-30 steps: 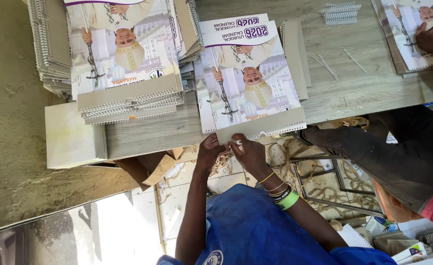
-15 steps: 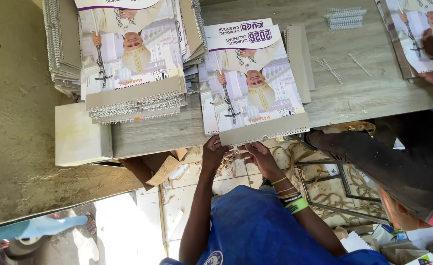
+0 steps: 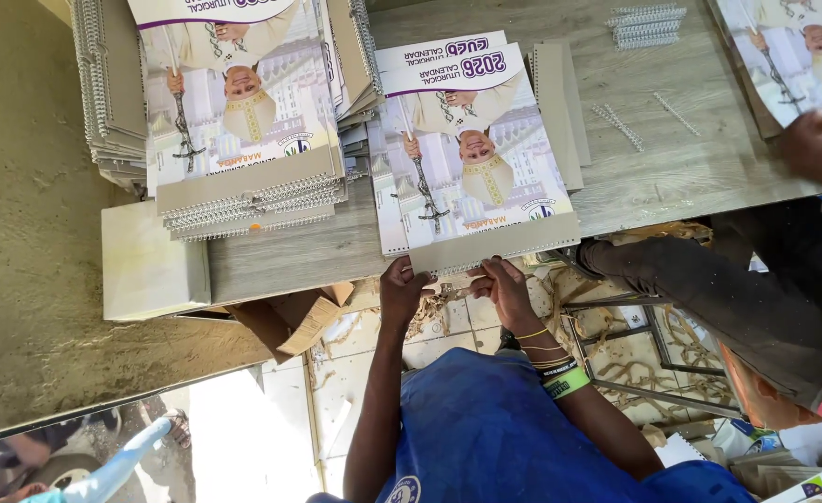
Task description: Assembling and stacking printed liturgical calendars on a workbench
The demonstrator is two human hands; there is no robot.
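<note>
Two calendar stacks; three loose wire coils.

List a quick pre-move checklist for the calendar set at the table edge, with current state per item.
1. Both hands on the near edge of the calendar set: ok, left hand and right hand meet at its grey bottom strip.
2. Set supported by the table: ok, only the near edge overhangs.
3. Sheets squared: not ok, a second sheet juts out at the far end.
4. Wire binding seated along the edge: cannot tell, too small.
5. Bound stack clear of the set: ok, a gap shows.
6. Neighbour's hand away: ok, it is on another calendar at the far right.
</note>
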